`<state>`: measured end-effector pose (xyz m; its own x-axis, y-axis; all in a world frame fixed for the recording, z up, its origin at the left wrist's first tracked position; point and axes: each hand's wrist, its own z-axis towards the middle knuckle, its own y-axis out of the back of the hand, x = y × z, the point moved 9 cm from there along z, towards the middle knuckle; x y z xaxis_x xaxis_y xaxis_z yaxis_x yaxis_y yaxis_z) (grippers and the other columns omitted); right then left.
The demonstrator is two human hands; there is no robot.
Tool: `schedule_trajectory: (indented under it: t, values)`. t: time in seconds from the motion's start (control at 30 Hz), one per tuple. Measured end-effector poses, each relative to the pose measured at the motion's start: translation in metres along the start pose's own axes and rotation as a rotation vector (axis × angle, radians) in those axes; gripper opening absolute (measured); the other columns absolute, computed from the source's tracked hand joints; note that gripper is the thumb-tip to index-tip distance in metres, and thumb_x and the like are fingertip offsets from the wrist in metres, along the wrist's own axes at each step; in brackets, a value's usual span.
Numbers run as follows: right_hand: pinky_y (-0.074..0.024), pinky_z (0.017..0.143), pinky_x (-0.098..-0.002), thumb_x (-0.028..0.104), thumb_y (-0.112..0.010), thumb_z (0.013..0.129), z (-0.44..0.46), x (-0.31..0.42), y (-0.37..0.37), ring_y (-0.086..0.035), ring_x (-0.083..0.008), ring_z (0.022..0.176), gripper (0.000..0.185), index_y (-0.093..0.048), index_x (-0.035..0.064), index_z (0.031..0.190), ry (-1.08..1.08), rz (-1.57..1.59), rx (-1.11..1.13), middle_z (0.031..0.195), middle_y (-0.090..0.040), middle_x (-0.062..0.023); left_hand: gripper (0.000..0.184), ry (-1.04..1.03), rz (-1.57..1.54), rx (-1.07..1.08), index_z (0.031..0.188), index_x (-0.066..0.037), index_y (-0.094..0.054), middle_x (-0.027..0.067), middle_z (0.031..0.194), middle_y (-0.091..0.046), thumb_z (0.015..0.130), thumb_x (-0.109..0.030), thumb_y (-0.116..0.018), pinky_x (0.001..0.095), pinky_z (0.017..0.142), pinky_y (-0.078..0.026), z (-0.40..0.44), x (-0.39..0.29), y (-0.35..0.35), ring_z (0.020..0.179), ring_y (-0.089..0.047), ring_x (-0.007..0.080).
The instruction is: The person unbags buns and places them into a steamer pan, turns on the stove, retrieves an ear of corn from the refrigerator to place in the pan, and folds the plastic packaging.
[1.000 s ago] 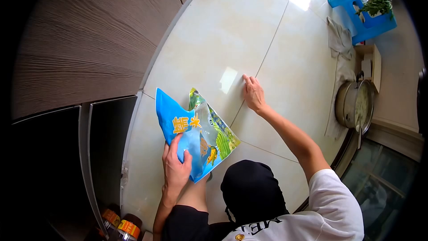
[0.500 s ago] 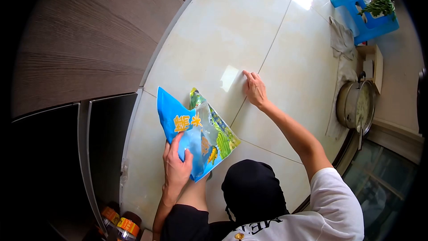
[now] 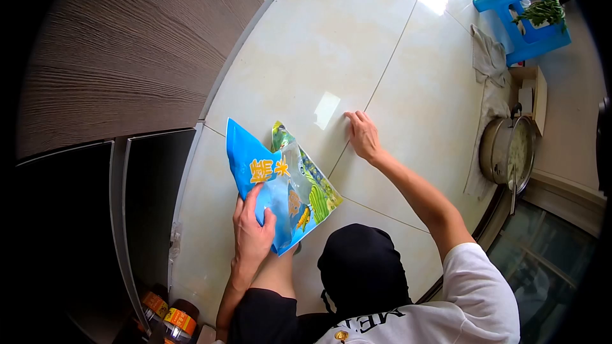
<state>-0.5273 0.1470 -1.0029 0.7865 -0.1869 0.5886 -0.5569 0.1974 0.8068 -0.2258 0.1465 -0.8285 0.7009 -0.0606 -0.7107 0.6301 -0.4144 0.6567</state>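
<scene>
My left hand is closed around the lower left side of a blue plastic rice bag, its thumb and a finger on the front. Large yellow characters, a clear window and colourful green and yellow printing show on the bag. Its top is spread apart, with a blue flap on the left and a green-printed edge on the right. My right hand is down at the pale tiled floor, right of the bag and apart from it. Its fingers are drawn together, fingertips at the floor; anything in them is too small to make out.
Dark wood-grain cabinets border the left. Several jars with orange labels stand at lower left. Along the right are a blue stool with leafy greens, a grey cloth and a metal pot with a ladle.
My right hand has moved slightly down and left across the floor, its fingers more drawn in. The bag in my left hand has shifted up a little.
</scene>
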Motion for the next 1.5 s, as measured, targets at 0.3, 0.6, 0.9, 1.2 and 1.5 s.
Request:
schedule_trajectory:
  t: [0.3,0.6,0.9,1.2,1.5]
  values:
    - [-0.0494,0.074,-0.0415,0.002,-0.053,0.085,0.001,-0.007,0.001,-0.056,-0.0323,0.093,0.031,-0.059,0.0027,0.115,0.001,-0.01,0.005,0.093,-0.057,-0.0151,0.046,-0.017,-0.028,0.019,0.127,0.003,-0.051,0.026,0.117,-0.056,0.081,0.001,-0.055,0.0454,0.091,-0.046,0.0,-0.002,-0.002,0.106,-0.056,0.0438]
    - [-0.0493,0.074,-0.0381,0.002,-0.054,0.085,-0.019,0.003,0.002,-0.056,-0.03,0.091,0.029,-0.06,-0.0003,0.113,0.15,-0.047,0.055,0.092,-0.056,-0.0138,0.046,0.0,-0.01,0.01,0.127,0.003,-0.052,0.026,0.118,-0.056,0.082,0.001,-0.054,0.0456,0.092,-0.046,0.0,-0.003,-0.001,0.107,-0.055,0.0439]
    - [-0.0449,0.066,-0.0234,0.011,-0.054,0.094,-0.044,0.058,0.016,-0.053,-0.0094,0.072,0.021,-0.068,-0.0009,0.104,-0.728,1.28,0.415,0.076,-0.058,0.0,0.046,-0.033,0.062,0.033,0.128,0.002,-0.05,0.0268,0.116,-0.054,0.082,0.001,-0.051,0.0469,0.087,-0.047,0.001,-0.008,-0.01,0.102,-0.055,0.0459]
    - [-0.0499,0.055,-0.0335,0.006,-0.07,0.079,-0.031,0.24,0.055,-0.059,-0.0215,0.062,0.003,-0.068,0.0079,0.078,0.363,0.433,0.45,0.071,-0.057,-0.0059,0.047,-0.102,0.065,0.032,0.127,0.004,-0.05,0.0283,0.116,-0.053,0.079,0.006,-0.052,0.047,0.087,-0.047,0.006,-0.016,-0.01,0.101,-0.055,0.0465]
    - [-0.0513,0.073,-0.0388,-0.003,-0.057,0.083,-0.005,0.083,0.017,-0.062,-0.0299,0.085,0.033,-0.063,0.0065,0.114,-0.057,0.347,0.106,0.096,-0.062,-0.0113,0.046,-0.048,0.078,0.031,0.128,0.005,-0.048,0.0288,0.117,-0.053,0.082,0.003,-0.05,0.0468,0.087,-0.048,0.001,-0.008,-0.004,0.103,-0.056,0.0474]
